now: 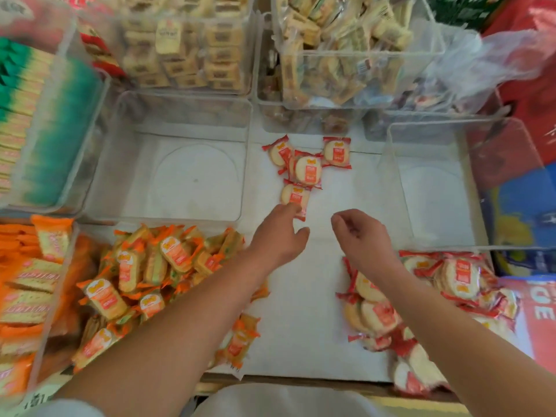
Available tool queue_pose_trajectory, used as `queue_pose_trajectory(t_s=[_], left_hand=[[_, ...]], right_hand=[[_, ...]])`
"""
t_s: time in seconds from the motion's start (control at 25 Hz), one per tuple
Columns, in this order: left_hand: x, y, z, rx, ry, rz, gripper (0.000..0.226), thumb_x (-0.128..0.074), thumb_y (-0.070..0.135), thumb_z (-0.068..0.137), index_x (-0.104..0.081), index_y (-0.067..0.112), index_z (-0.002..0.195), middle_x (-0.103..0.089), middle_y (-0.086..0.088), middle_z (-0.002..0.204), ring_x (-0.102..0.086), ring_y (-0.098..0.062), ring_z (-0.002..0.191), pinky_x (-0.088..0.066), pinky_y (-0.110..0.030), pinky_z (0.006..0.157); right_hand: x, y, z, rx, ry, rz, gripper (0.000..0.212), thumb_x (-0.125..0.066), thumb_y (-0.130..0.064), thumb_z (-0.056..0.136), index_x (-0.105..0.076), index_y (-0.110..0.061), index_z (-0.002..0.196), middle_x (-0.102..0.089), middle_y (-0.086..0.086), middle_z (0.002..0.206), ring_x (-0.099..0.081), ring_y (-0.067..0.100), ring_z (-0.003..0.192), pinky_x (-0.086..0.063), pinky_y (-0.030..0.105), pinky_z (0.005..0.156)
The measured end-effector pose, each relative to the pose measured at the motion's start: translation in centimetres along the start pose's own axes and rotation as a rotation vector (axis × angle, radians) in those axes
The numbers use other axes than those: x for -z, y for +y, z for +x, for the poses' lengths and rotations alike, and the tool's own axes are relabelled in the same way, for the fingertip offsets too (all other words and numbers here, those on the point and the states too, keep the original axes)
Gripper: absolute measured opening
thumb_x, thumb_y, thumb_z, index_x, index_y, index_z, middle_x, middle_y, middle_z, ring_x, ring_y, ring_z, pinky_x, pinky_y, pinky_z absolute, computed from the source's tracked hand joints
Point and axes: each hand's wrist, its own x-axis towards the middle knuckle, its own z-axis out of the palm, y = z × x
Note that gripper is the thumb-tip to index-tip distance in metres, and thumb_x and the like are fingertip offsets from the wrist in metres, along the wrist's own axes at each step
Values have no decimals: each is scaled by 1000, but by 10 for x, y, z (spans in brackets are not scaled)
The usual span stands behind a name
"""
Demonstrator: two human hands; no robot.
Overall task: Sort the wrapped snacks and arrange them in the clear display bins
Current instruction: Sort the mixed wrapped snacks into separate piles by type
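Several red-wrapped round crackers (307, 168) lie in a small cluster on the white shelf surface (301, 296) between two clear bins. My left hand (278, 236) reaches toward the nearest one (296, 197), its fingertips touching the wrapper's near end. My right hand (361, 236) hovers to the right with loosely curled fingers and holds nothing. A pile of orange-wrapped snacks (144, 284) sits under my left forearm. More red-wrapped crackers (433, 287) are heaped under my right forearm.
An empty clear bin (180, 176) stands at centre left, another empty clear bin (433, 188) at right. Filled bins of beige snacks (192, 49) line the back. Green-wrapped (45, 121) and orange-wrapped (27, 296) stacks fill bins at left. A plastic bag (493, 58) lies at the back right.
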Motion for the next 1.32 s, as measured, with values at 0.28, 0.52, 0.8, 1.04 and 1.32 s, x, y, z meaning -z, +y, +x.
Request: queue_pose_trajectory(t_s=[0.28,0.52,0.8,1.04,1.32], left_hand=[[0,7,151,224,78,170,64,-67,42,89,-46,23,147,-40,-15,151,-41,-37,138,-44,-48,110],[5,-6,211,384,-138,220,118,-74,68,77,5,43,161,21,-7,170,17,-35,157,-14,-63,124],[-4,-19,190,282,-71,324,114,-73,77,66,-19,41,159,-27,-10,157,-20,-39,149,-24,-55,122],[-14,-19,152,405,-132,373,124,-79,81,53,-30,24,152,-33,-6,142,-34,-31,134,-41,-44,107],[-14,-13,120,375,38,-20,87,-92,51,59,-47,25,129,-65,5,116,-66,-18,99,-57,-34,83]], right_hand=[[26,21,112,-47,-178,-111,51,-48,-61,100,-63,-24,130,-64,-6,129,-63,13,105,-52,42,98],[11,20,201,72,-162,-286,56,-46,-57,102,-55,-19,142,-50,3,147,-55,27,126,-47,45,104],[-12,33,274,97,-281,-459,61,-49,-39,104,-32,-19,158,-15,7,171,-16,35,155,-26,50,123],[-16,38,253,67,-206,-602,82,-71,-52,89,-35,-20,154,-40,8,143,-35,33,135,-47,49,101],[-25,54,209,-155,-85,-238,59,-87,-28,76,-51,-18,122,-55,1,116,-57,27,111,-51,40,83]])
